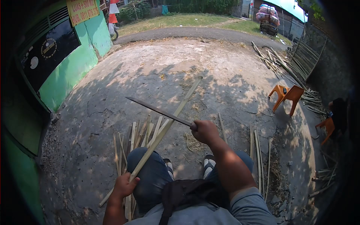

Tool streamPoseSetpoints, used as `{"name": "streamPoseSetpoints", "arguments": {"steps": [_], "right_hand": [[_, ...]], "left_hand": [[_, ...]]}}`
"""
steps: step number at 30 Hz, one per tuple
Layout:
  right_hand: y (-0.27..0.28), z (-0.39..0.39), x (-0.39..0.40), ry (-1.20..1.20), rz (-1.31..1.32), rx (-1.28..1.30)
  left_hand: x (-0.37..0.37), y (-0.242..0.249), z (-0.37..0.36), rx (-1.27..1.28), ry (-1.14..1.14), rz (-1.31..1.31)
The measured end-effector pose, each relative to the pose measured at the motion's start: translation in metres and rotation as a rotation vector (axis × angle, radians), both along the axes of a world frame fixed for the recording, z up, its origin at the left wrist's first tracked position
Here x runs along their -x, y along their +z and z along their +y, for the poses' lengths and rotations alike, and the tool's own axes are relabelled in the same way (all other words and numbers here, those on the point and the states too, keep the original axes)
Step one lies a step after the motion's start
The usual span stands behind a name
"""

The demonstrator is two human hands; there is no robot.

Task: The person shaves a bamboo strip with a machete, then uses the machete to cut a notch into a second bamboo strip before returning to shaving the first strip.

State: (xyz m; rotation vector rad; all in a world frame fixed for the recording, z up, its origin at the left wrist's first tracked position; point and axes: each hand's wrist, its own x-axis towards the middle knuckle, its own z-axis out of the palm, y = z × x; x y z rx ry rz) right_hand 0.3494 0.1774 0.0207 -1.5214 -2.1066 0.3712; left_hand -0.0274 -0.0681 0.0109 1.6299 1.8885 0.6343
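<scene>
My right hand grips the handle of a long dark blade that points up and to the left. The blade crosses a long pale bamboo strip. My left hand holds that strip near its lower end, beside my left knee. The strip slants up and to the right, its tip reaching over the concrete ground. Both my sandalled feet rest on the ground between the two hands.
Several split bamboo strips lie by my left leg, more strips on the right. An overturned orange plastic chair lies at right, near a bamboo pile. A green wall runs along the left. A person sits at far right.
</scene>
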Motion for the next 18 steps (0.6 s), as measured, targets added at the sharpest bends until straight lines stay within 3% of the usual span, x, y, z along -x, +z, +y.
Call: {"name": "streamPoseSetpoints", "arguments": {"steps": [5,9,13,18], "right_hand": [[0.000,-0.014,0.007,-0.007,0.030,0.034],[0.009,-0.024,0.010,0.216,-0.060,-0.008],[0.008,-0.025,0.015,0.287,-0.113,-0.074],[-0.005,0.001,0.006,0.051,0.029,-0.027]], "left_hand": [[0.000,0.001,0.001,0.043,0.016,-0.061],[0.001,-0.006,0.002,0.027,0.019,-0.119],[0.002,-0.010,0.002,-0.009,0.017,-0.170],[-0.002,0.000,0.000,0.041,0.042,-0.143]]}}
